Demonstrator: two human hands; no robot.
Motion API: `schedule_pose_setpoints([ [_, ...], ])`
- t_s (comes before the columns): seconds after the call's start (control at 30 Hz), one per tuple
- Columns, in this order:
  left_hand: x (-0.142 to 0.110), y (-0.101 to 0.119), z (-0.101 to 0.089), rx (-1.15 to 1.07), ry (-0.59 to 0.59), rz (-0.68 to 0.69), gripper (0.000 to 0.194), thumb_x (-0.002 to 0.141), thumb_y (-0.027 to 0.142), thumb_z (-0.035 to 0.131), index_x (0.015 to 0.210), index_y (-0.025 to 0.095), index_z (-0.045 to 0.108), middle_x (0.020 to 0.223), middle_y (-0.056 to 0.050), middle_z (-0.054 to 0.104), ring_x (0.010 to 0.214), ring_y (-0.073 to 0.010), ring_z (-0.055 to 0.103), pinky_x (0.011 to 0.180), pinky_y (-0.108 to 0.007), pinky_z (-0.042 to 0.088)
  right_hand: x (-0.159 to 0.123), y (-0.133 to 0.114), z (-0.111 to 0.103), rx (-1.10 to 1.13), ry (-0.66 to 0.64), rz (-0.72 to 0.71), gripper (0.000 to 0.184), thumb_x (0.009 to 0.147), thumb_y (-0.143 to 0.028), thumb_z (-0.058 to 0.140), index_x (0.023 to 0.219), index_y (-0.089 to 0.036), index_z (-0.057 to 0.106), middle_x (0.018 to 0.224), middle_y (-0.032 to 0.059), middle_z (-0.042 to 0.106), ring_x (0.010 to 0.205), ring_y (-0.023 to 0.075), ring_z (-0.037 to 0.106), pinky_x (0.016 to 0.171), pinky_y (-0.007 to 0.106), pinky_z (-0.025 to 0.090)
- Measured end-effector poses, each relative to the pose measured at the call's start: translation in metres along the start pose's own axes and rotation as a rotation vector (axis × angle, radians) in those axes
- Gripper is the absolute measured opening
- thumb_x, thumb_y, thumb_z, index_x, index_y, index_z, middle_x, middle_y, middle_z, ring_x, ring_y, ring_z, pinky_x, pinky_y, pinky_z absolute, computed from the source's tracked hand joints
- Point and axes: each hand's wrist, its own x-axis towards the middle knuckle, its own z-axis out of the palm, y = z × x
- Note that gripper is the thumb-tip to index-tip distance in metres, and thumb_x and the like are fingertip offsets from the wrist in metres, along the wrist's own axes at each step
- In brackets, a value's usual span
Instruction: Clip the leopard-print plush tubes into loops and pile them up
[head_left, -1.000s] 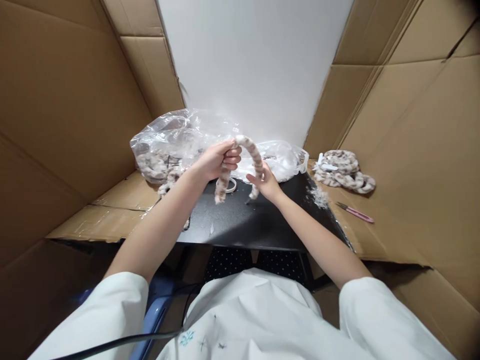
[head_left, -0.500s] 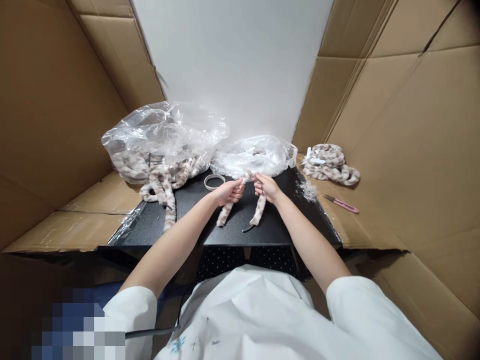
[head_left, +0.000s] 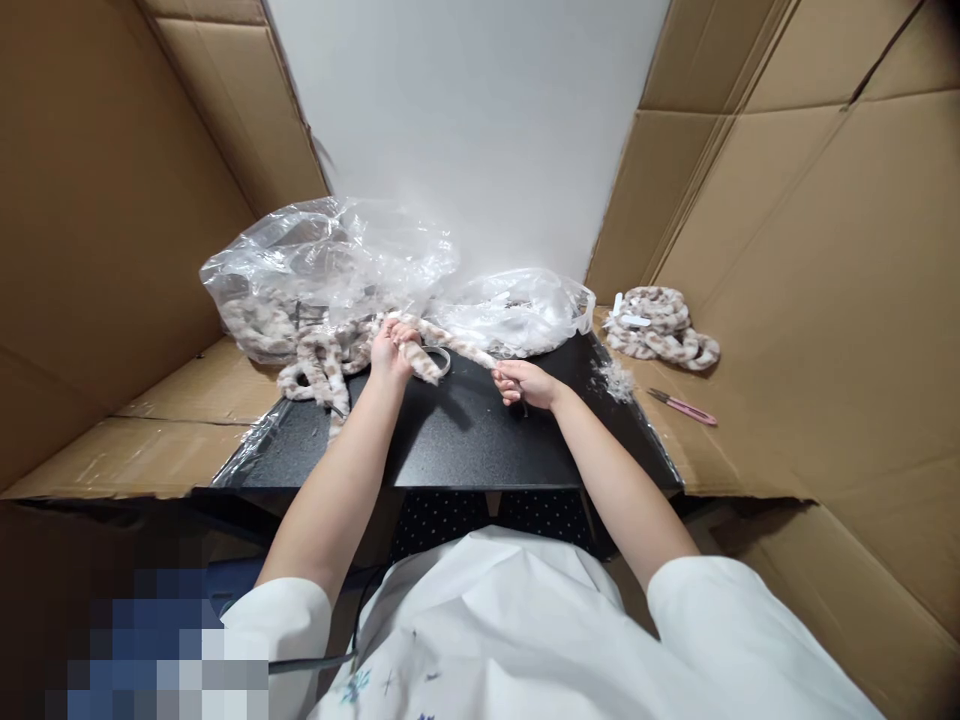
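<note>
A fluffy cream strip with brown spots [head_left: 459, 345] stretches between my two hands, above the black table [head_left: 465, 440]. My left hand [head_left: 394, 350] is closed round it near one end, and a short tail hangs down past the fingers. At the other end my right hand [head_left: 517, 383] pinches the strip, with a thin dark bit showing under the fingers. Partly behind the left hand's tail lies a roll of tape [head_left: 444, 362]. Similar plush strips [head_left: 315, 370] spill from a large clear plastic bag [head_left: 330, 240] left of my left hand.
A second clear bag [head_left: 525, 305] lies at the back middle. On the cardboard at right are a coil of spotted plush strip [head_left: 656, 325] with white tags and pink thread snips [head_left: 684, 407]. Loose fluff [head_left: 616, 380] sits at the table's right edge. Cardboard walls stand on both sides.
My hands have moved apart, the left going left and slightly up towards the large bag. The strip between them is now drawn out, where before both ends hung down.
</note>
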Motion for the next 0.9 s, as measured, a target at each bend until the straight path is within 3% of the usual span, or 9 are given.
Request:
schedule_pose_setpoints([
  [0.07,0.004,0.001,-0.004,0.008,0.009,0.033,0.044,0.098,0.025,0.042,0.055,0.019,0.035,0.045,0.006,0.033,0.041,-0.0059,0.038,0.05,-0.016,0.042,0.003,0.004,-0.004,-0.092,0.045,-0.012,0.029,0.092,-0.037,0.051,0.069,-0.02,0.046,0.049,-0.01,0.032,0.039,0.0059,0.028,0.047,0.021,0.042],
  [0.17,0.004,-0.006,-0.006,0.071,0.048,0.037,0.035,0.094,0.037,0.051,0.064,0.019,0.052,0.051,0.005,0.048,0.048,-0.0082,0.051,0.053,-0.019,0.044,0.006,0.012,-0.01,-0.397,0.256,-0.115,0.031,0.09,-0.036,0.049,0.065,-0.02,0.05,0.051,-0.0058,0.039,0.045,0.0093,0.036,0.05,0.024,0.043],
  [0.3,-0.006,-0.019,0.002,0.188,0.018,0.062,0.023,0.087,0.043,0.06,0.084,0.021,0.066,0.068,0.002,0.065,0.065,-0.0116,0.063,0.059,-0.02,0.046,0.006,0.019,-0.012,-0.912,0.577,-0.507,0.011,0.079,-0.028,0.064,0.085,-0.02,0.064,0.087,0.0047,0.061,0.088,0.0213,0.056,0.087,0.04,0.048],
  [0.37,-0.015,-0.025,0.008,0.236,-0.094,0.064,0.027,0.083,0.045,0.063,0.092,0.02,0.07,0.084,-0.001,0.071,0.082,-0.0146,0.066,0.071,-0.023,0.049,0.005,0.021,-0.006,-1.032,0.63,-0.65,0.031,0.074,-0.025,0.069,0.104,-0.021,0.063,0.107,0.0083,0.06,0.107,0.0265,0.053,0.1,0.045,0.041],
  [0.43,-0.024,-0.032,0.014,0.305,-0.197,0.064,0.035,0.08,0.05,0.064,0.094,0.018,0.071,0.092,-0.004,0.072,0.092,-0.0175,0.066,0.08,-0.026,0.049,0.004,0.024,0.004,-1.069,0.618,-0.722,0.051,0.073,-0.025,0.073,0.12,-0.023,0.056,0.118,0.0102,0.057,0.114,0.0281,0.051,0.103,0.046,0.04],
  [0.57,-0.036,-0.045,0.019,0.609,-0.304,0.162,0.037,0.079,0.051,0.065,0.074,0.015,0.069,0.073,-0.003,0.066,0.075,-0.0163,0.061,0.074,-0.025,0.046,0.006,0.027,0.021,-1.057,0.555,-0.809,0.074,0.075,-0.026,0.074,0.14,-0.03,0.039,0.128,0.0092,0.052,0.114,0.0266,0.053,0.098,0.042,0.045],
  [0.7,-0.041,-0.057,0.017,0.904,-0.298,0.319,0.04,0.083,0.047,0.059,0.059,0.015,0.058,0.059,0.001,0.053,0.062,-0.0126,0.048,0.065,-0.024,0.039,0.006,0.028,0.025,-1.16,0.531,-0.833,0.059,0.084,-0.025,0.065,0.139,-0.029,0.043,0.116,0.008,0.059,0.102,0.0246,0.057,0.091,0.039,0.046],
  [0.83,-0.042,-0.07,0.014,0.949,-0.328,0.238,0.038,0.085,0.045,0.054,0.061,0.016,0.05,0.056,0.002,0.047,0.057,-0.0115,0.042,0.059,-0.024,0.035,0.007,0.027,0.028,-1.408,0.439,-0.843,0.037,0.086,-0.015,0.056,0.122,-0.023,0.063,0.107,0.0105,0.065,0.102,0.026,0.058,0.088,0.038,0.044],
  [0.9,-0.04,-0.075,0.011,0.938,-0.342,0.185,0.033,0.084,0.042,0.053,0.064,0.017,0.048,0.059,0.002,0.048,0.058,-0.0115,0.044,0.059,-0.024,0.036,0.008,0.028,0.028,-1.384,0.43,-0.881,0.03,0.087,-0.015,0.053,0.112,-0.021,0.068,0.105,0.0106,0.067,0.102,0.0251,0.059,0.087,0.036,0.044],
])
